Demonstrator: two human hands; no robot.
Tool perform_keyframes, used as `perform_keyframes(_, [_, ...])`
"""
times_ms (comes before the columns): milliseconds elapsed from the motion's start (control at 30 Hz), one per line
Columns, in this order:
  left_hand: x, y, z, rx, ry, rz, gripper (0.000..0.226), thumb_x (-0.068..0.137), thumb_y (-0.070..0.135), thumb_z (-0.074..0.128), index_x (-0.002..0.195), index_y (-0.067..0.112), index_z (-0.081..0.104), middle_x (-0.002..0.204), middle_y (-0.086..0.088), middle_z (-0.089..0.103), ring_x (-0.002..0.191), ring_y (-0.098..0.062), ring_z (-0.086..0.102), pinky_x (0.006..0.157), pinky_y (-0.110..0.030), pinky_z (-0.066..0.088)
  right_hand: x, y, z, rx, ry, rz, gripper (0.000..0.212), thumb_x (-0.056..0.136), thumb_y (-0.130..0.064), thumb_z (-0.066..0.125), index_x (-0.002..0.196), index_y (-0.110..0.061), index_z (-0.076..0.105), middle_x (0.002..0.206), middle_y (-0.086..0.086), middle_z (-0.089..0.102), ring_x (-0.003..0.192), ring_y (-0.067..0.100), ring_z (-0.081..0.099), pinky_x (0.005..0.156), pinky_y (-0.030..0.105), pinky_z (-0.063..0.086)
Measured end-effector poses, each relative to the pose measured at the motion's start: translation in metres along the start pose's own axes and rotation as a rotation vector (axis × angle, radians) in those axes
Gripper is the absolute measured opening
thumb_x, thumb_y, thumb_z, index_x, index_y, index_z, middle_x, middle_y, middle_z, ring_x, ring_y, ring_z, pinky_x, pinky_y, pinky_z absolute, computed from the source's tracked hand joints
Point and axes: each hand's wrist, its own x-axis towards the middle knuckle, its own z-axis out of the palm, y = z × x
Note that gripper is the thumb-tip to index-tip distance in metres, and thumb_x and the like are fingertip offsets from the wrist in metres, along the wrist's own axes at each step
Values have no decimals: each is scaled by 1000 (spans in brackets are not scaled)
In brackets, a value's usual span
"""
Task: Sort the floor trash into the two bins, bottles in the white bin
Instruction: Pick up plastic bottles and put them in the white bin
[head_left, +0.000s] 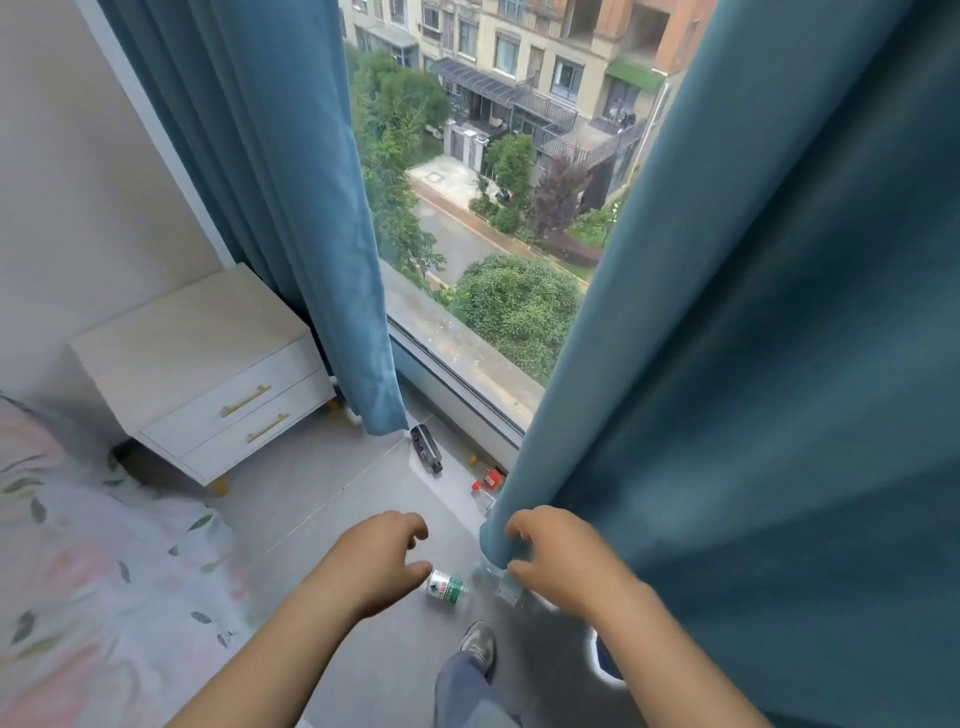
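Both my hands reach forward over the grey floor by the window. My left hand (382, 558) hovers with loosely curled fingers and holds nothing, just left of a clear plastic bottle with a green and white label (445, 588) lying on the floor. My right hand (558, 558) is at the lower edge of the right blue curtain (753, 364), its fingers curled against the hem; a firm grip is not plain. Farther off lie a dark bottle (426, 448) and a red-capped bottle (488, 480), half hidden by the curtain. No bin is in view.
A white two-drawer nightstand (208, 374) stands at the left, next to a bed with a floral cover (78, 571). A left blue curtain (270, 208) hangs by the window (483, 182). My shoe (479, 647) is on the floor below the labelled bottle.
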Motion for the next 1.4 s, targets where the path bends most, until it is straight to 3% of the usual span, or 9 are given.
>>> perform_keyframes(333, [69,-14,-45,-32,45,-123,37,89,37,54,124,26,53,119,8,59,106,-13,56,86,-24,42,116,-5,-42,-52,-38,-149,43,88,-23,54,131,-20,52,127,3,55,115,22,53,92,32,45])
perform_keyframes(533, [107,-32,-65,-52,13,-138,38,88,36,54,125,26,53,119,8,59,106,-13,55,86,-24,42,166,-9,-49,-88,-93,-139,43,87,-24,55,130,-20,52,125,3,56,114,22,54,91,31,44])
perform_keyframes(767, [173,-70,-101,18,-65,-47,39,89,35,53,127,26,51,123,7,58,113,-14,54,82,-24,38,219,-18,-46,-10,-97,11,45,84,-23,54,129,-21,54,123,3,57,113,23,55,91,33,47])
perform_keyframes(1033, [259,-131,-145,198,-184,155,39,89,33,51,127,23,51,126,3,56,116,-18,52,94,-29,42,270,-40,-33,119,-74,294,43,86,-20,52,129,-20,53,123,4,56,112,24,55,86,29,44])
perform_keyframes(1400, [365,-149,-105,453,-356,359,38,88,27,51,124,18,54,123,-5,58,113,-26,54,94,-35,46,316,-14,20,229,-52,557,34,85,-20,54,119,-14,54,119,7,57,110,25,55,84,30,44])
